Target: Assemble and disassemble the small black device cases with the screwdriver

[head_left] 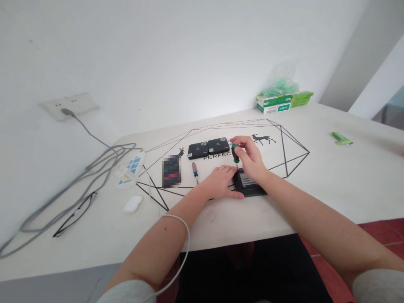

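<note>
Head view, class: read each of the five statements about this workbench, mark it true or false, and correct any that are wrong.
1. The right hand holds a green-and-black screwdriver. True.
2. The left hand is raised clear of everything. False: it touches the labelled black device.
3. Two black boxes lie side by side. True.
4. The second screwdriver lies right of both hands. False: it lies left of them.
5. A grey plug sits in the wall socket. True.

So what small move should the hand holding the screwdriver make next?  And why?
Probably a gentle twist of the green screwdriver: the right hand grips it nearly upright, its tip seemingly at the far left corner of the black device, while the left hand rests against that device. Which way to turn, I can't tell.
</note>
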`<state>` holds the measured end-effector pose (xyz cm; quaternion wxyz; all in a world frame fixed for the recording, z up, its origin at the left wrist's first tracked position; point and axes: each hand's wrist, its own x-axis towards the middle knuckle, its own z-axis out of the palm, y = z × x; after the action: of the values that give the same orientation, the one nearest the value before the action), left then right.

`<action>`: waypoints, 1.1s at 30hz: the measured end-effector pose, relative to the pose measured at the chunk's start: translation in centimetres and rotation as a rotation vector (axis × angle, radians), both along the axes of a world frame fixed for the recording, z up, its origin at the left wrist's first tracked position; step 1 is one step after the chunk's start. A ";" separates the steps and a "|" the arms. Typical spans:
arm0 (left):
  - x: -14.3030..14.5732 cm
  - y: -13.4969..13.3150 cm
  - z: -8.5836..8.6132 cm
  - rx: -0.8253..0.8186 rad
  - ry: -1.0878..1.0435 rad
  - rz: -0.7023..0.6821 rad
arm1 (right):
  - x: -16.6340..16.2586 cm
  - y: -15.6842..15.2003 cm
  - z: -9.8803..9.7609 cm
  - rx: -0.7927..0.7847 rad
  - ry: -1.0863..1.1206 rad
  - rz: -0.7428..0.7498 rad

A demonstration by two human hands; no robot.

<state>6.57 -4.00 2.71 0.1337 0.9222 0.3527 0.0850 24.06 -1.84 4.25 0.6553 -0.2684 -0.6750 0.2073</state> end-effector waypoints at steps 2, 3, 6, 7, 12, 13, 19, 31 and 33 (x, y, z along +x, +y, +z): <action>0.0 0.0 0.0 0.002 0.003 0.005 | 0.0 0.0 -0.2 -0.060 0.016 0.043; 0.0 0.0 0.0 0.000 0.004 0.005 | 0.0 0.1 -0.2 -0.064 0.010 0.030; 0.0 0.0 0.0 -0.005 -0.002 0.000 | -0.1 0.0 0.0 0.028 -0.028 -0.089; 0.0 -0.1 0.0 -0.006 -0.004 -0.002 | -0.1 0.0 0.1 0.065 -0.040 -0.122; 0.0 0.0 0.0 -0.003 -0.002 0.000 | 0.0 -0.2 0.3 0.050 -0.037 -0.077; 0.0 0.0 0.0 -0.001 0.001 0.002 | 0.0 -0.2 0.2 0.014 -0.022 -0.041; 0.0 0.0 0.0 -0.003 0.007 0.005 | -0.1 0.0 -0.1 -0.019 -0.007 -0.064; 0.1 -0.1 0.2 -0.013 0.003 0.006 | -0.2 -0.1 -0.1 0.021 -0.038 -0.027; 0.0 -0.1 0.1 -0.012 0.002 0.002 | -0.2 0.0 -0.2 0.021 -0.031 -0.043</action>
<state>6.59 -4.10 2.80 0.1391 0.9211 0.3542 0.0822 23.83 -1.82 4.05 0.6518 -0.2793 -0.6813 0.1817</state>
